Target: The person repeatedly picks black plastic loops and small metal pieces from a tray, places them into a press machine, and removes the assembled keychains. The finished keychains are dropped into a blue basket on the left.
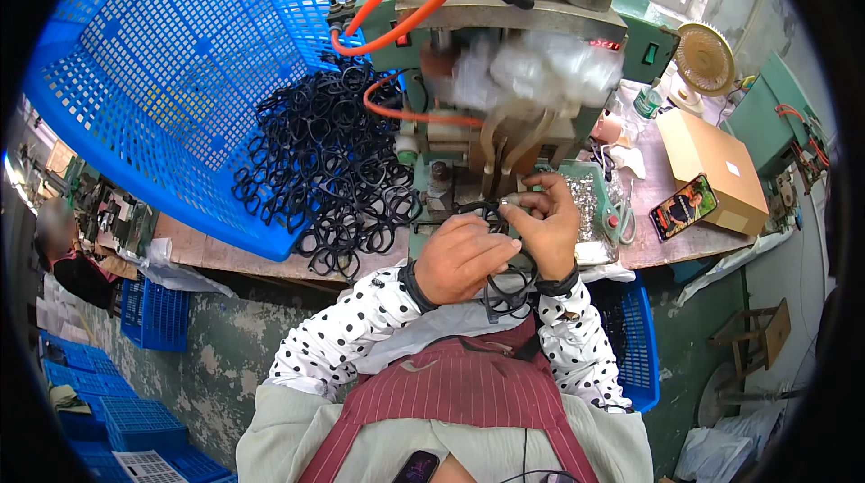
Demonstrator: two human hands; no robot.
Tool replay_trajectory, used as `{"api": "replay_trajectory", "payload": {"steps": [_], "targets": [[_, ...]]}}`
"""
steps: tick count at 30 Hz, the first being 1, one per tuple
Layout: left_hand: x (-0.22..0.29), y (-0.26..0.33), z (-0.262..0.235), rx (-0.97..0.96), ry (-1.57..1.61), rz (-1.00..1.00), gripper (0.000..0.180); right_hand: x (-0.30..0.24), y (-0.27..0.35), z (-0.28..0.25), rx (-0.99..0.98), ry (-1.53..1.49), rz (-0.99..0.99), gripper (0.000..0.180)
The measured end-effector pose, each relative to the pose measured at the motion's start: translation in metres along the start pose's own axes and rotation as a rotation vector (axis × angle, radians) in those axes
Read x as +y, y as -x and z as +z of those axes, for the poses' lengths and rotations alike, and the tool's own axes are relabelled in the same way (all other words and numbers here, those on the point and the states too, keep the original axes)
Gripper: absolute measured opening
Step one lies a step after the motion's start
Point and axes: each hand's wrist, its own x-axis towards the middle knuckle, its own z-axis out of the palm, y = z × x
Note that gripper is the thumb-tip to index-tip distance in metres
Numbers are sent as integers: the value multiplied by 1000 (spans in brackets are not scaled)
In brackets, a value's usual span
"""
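Observation:
At the foot of a green press [491, 154], both my hands are close together. My left hand [464, 258] has its fingers curled round a black looped piece [487, 211] that looks like a scissor handle. My right hand [548, 226] pinches at the same spot by the press tooling, thumb and forefinger nearly together. What lies exactly between those fingertips is too small to make out. More black loops [506, 296] hang below my hands, against my lap. On the left, a big heap of similar black looped pieces [338, 154] spills from a tilted blue basket [194, 113] onto the table.
A tray of small shiny metal parts [587, 244] stands right of the press, with scissors [626, 222] beside it. Further right, a phone [683, 207] leans on a cardboard box [716, 168]. Orange air hoses [405, 28] loop before the press. A blue crate [638, 339] stands below.

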Motion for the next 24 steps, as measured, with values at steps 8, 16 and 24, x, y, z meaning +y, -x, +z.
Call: {"api": "replay_trajectory", "payload": {"steps": [8,16,24], "targets": [[11,5,-7,-26,-21,173,36,9,-12,18,46,-180,-20,51],[-17,0,4,-233,201,145,51,97,-46,-95,479,956,-226,27],[-21,6,9,-209,205,159,49,90,-8,-123,169,1217,-111,25]]}}
